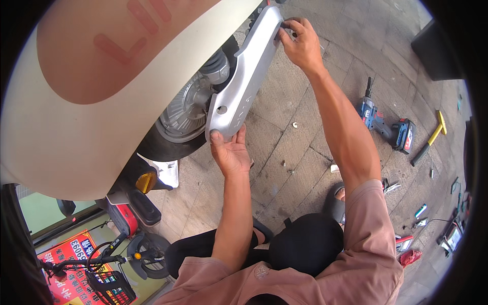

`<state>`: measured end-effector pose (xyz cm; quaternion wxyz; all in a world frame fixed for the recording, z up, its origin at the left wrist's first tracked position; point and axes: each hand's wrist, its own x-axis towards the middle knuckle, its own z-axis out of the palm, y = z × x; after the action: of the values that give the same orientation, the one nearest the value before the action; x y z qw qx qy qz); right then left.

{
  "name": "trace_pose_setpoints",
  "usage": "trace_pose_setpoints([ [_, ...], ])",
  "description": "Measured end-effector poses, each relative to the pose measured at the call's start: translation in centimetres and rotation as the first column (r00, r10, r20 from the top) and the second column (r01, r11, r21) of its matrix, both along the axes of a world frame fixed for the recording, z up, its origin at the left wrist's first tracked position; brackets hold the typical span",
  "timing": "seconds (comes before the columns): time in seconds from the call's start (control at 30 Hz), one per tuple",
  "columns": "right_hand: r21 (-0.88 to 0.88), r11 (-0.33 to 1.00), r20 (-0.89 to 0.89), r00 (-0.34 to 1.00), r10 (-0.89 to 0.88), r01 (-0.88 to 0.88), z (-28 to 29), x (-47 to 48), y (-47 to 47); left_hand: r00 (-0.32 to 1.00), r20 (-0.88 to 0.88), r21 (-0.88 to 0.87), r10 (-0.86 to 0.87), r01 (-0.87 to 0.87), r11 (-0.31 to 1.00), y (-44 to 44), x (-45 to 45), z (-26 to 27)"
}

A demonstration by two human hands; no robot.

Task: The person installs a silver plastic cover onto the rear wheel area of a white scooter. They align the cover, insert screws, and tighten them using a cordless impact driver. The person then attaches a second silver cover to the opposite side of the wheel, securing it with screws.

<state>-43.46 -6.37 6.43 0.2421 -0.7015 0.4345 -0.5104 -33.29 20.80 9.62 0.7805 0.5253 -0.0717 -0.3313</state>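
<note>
A long silver swingarm cover (248, 84) with a round hole near its lower end slants beside the rear wheel of a scooter. My left hand (231, 152) grips its lower end, thumb on the outer face and fingers beneath. At the upper end my right hand (302, 44) pinches the cover's edge between thumb and fingers. Behind the cover show the wheel's metal hub (187, 110), the black tyre (177, 150) and a shock absorber (216, 68). The scooter's cream body panel (126, 141) hides the rest of the wheel. What lies directly behind the cover is hidden.
On the paving to the right lie a blue cordless impact wrench (385, 118), a yellow-headed hammer (431, 137) and scissors (390, 187). Small fasteners (291, 171) are scattered nearer me. A black bin-like container (436, 51) stands far right; a kick scooter (148, 255) stands lower left.
</note>
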Motion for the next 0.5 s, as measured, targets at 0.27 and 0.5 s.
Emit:
trace_pose_setpoints([
  [0.27,0.101,0.994,0.09,0.996,0.017,-0.026,-0.12,0.24,-0.17,1.0,-0.028,-0.01,0.009,-0.009,1.0,-0.13,-0.01,0.03],
  [0.5,0.132,0.991,0.126,0.992,0.02,-0.037,-0.23,0.62,-0.23,0.999,-0.031,-0.005,0.019,-0.019,1.0,-0.29,-0.4,-0.18],
])
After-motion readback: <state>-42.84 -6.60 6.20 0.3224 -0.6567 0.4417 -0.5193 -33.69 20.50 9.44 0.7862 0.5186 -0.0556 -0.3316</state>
